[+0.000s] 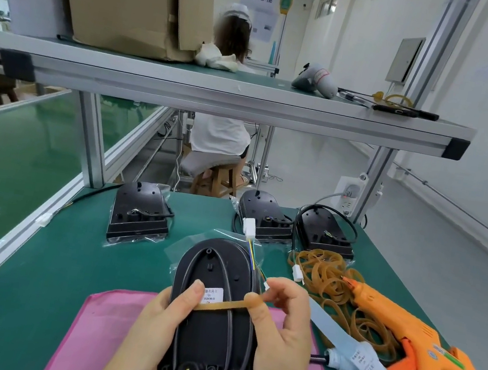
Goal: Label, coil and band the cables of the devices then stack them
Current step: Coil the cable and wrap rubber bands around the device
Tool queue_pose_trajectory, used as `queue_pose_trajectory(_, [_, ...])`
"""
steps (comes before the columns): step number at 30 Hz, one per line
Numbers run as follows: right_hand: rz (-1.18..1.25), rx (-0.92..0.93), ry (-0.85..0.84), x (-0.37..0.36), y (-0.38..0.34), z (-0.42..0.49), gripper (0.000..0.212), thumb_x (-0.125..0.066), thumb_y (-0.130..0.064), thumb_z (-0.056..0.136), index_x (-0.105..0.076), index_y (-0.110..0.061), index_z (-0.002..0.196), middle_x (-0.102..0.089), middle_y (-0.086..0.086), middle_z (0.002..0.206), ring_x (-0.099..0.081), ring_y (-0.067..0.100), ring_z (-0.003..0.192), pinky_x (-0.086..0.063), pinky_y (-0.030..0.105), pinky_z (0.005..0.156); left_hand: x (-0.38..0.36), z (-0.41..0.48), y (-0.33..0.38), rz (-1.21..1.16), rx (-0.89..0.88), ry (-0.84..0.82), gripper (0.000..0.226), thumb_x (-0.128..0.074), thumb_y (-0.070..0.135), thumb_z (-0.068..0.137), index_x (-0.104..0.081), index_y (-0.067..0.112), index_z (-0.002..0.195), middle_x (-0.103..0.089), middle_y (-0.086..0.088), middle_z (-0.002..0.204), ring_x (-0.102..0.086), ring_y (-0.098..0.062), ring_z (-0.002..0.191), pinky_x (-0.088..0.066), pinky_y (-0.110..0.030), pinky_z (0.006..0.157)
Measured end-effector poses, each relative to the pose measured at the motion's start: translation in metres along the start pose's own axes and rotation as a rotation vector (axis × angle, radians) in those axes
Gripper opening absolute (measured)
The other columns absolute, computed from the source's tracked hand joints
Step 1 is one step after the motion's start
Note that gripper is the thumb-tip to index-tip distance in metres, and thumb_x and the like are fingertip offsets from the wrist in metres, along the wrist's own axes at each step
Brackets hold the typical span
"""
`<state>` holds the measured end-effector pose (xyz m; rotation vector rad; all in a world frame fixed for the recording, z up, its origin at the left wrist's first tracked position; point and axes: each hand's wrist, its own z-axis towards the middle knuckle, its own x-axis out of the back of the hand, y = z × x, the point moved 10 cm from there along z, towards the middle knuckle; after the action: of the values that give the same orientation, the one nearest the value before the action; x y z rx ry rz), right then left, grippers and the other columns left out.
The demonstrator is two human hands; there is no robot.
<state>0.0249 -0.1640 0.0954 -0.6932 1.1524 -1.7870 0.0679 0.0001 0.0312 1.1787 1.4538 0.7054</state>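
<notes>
My one camera rides on my head, facing forward and down, close above my left hand and right hand, which grip the black oval plastic device and tan rubber band. Its wide angle reaches the green-topped workbench around them and the aluminium-framed shelf well beyond.

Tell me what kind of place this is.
Most likely a factory assembly-line workstation: an aluminium-framed bench with a green mat, several identical black devices with cables beside a pile of rubber bands, and another person seated at the next station.
</notes>
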Motion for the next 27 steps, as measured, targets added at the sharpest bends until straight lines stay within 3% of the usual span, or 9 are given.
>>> queue_pose_trajectory(3, [-0.043, 0.0, 0.028, 0.003, 0.0, 0.001, 0.023, -0.073, -0.055, 0.067, -0.058, -0.047, 0.082, -0.049, -0.009, 0.08, -0.048, 0.011, 0.083, -0.038, 0.011, 0.076, 0.0, 0.0, 0.002, -0.006, -0.011, 0.012, 0.052, -0.074, 0.041, 0.062, -0.069, 0.007, 0.101, -0.076, -0.015, 0.09, -0.074, -0.03, 0.079, -0.058, -0.03, 0.053])
queue_pose_trajectory(8, [-0.056, -0.06, 0.05, 0.005, 0.005, 0.0, 0.032, -0.073, -0.062, 0.066, -0.055, -0.036, 0.068, -0.045, -0.013, 0.068, -0.044, 0.021, 0.076, -0.039, 0.026, 0.072, 0.001, 0.0, 0.003, -0.019, -0.027, 0.01, 0.059, -0.076, 0.044, 0.058, -0.069, 0.007, 0.103, -0.075, -0.017, 0.092, -0.074, -0.032, 0.082, -0.059, -0.033, 0.056])
queue_pose_trajectory(10, [-0.055, -0.086, 0.029, 0.003, 0.008, 0.002, 0.033, -0.068, -0.058, 0.061, -0.054, -0.029, 0.064, -0.045, -0.012, 0.064, -0.041, 0.016, 0.069, -0.036, 0.019, 0.065, 0.002, 0.001, 0.001, -0.026, -0.022, 0.012, 0.057, -0.075, 0.043, 0.059, -0.069, 0.006, 0.103, -0.075, -0.017, 0.092, -0.074, -0.032, 0.081, -0.058, -0.032, 0.055])
queue_pose_trajectory(12, [-0.023, -0.127, -0.008, 0.0, 0.012, 0.004, 0.029, -0.075, -0.045, 0.066, -0.055, -0.024, 0.064, -0.044, -0.01, 0.063, -0.04, 0.013, 0.065, -0.036, 0.019, 0.062, 0.002, 0.001, 0.0, -0.029, -0.009, 0.019, 0.054, -0.074, 0.041, 0.064, -0.069, 0.006, 0.104, -0.075, -0.017, 0.091, -0.074, -0.03, 0.08, -0.058, -0.03, 0.054])
queue_pose_trajectory(15, [0.033, -0.24, -0.053, -0.004, 0.023, 0.005, 0.022, -0.081, -0.019, 0.07, -0.059, -0.023, 0.069, -0.049, -0.006, 0.068, -0.044, 0.01, 0.064, -0.041, 0.022, 0.063, 0.002, 0.001, 0.001, -0.026, 0.002, 0.02, 0.049, -0.073, 0.04, 0.066, -0.068, 0.008, 0.103, -0.076, -0.013, 0.088, -0.075, -0.027, 0.078, -0.057, -0.028, 0.052])
queue_pose_trajectory(19, [0.226, -0.457, -0.229, -0.013, 0.044, 0.004, 0.031, -0.075, -0.015, 0.056, -0.064, -0.02, 0.085, -0.058, -0.006, 0.079, -0.052, 0.009, 0.075, -0.045, 0.022, 0.071, 0.006, 0.001, 0.008, 0.02, -0.033, 0.033, 0.029, -0.072, 0.037, 0.072, -0.062, 0.019, 0.092, -0.075, 0.006, 0.067, -0.072, -0.009, 0.062, -0.052, -0.018, 0.044])
queue_pose_trajectory(22, [0.355, -0.576, -0.248, -0.015, 0.058, 0.002, 0.042, -0.074, -0.01, 0.058, -0.062, -0.011, 0.098, -0.058, 0.006, 0.091, -0.055, 0.018, 0.083, -0.047, 0.03, 0.077, 0.009, 0.004, 0.006, 0.039, -0.008, 0.042, 0.045, -0.073, 0.044, 0.068, -0.066, 0.016, 0.103, -0.077, -0.002, 0.084, -0.075, -0.017, 0.076, -0.056, -0.022, 0.051])
queue_pose_trajectory(25, [0.277, -0.562, -0.168, -0.01, 0.063, 0.005, 0.035, -0.076, -0.011, 0.076, -0.062, -0.02, 0.106, -0.06, 0.004, 0.096, -0.059, 0.017, 0.09, -0.048, 0.029, 0.08, 0.012, 0.008, 0.005, 0.085, -0.01, 0.04, 0.055, -0.075, 0.047, 0.064, -0.066, 0.013, 0.106, -0.077, -0.007, 0.092, -0.075, -0.024, 0.083, -0.058, -0.029, 0.058])
queue_pose_trajectory(27, [0.121, -0.441, -0.115, -0.001, 0.051, 0.017, 0.026, -0.072, -0.019, 0.08, -0.064, -0.026, 0.103, -0.062, -0.003, 0.094, -0.061, 0.01, 0.09, -0.047, 0.02, 0.078, 0.01, 0.007, 0.004, 0.165, -0.023, 0.03, 0.056, -0.077, 0.049, 0.063, -0.066, 0.014, 0.106, -0.077, -0.006, 0.091, -0.074, -0.023, 0.083, -0.06, -0.035, 0.066])
